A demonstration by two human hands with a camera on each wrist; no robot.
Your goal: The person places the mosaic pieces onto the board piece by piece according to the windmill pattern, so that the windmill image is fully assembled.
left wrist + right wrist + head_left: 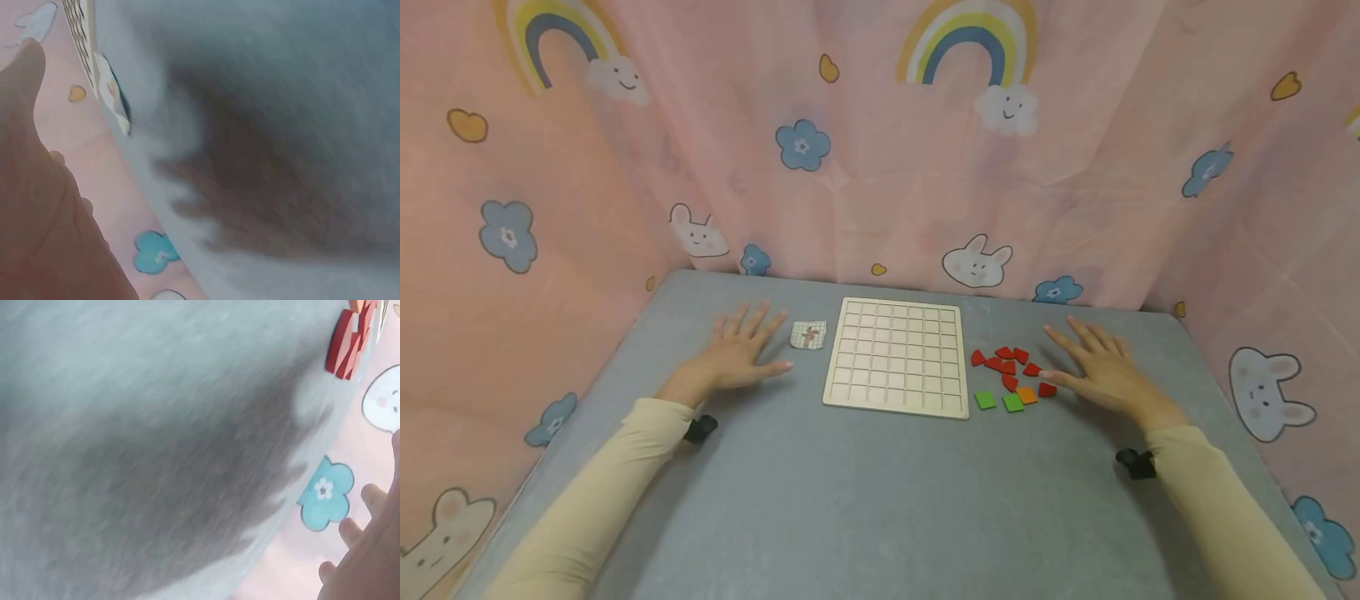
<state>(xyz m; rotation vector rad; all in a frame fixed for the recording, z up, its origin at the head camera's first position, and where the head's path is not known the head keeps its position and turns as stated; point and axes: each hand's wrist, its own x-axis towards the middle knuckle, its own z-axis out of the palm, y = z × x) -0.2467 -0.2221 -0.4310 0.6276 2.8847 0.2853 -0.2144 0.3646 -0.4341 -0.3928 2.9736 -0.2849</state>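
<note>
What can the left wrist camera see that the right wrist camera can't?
Only the left wrist view shows the left hand and the little paper.

Only the right wrist view shows the right hand and the red pieces.

Both show the gray table, a dark shadow on it, and the pink curtain with a blue flower.

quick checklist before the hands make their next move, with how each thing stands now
1. Left hand free: ok, fingers spread, holding nothing.
2. Right hand free: ok, empty, near the red pieces.
3. Grid board clear of pieces: ok.
4. Red pieces well separated: not ok, several bunched together.
5. Card pattern uncovered: ok, left of the board.
6. Exact cells in that pattern readable: cannot tell, too small.
</note>
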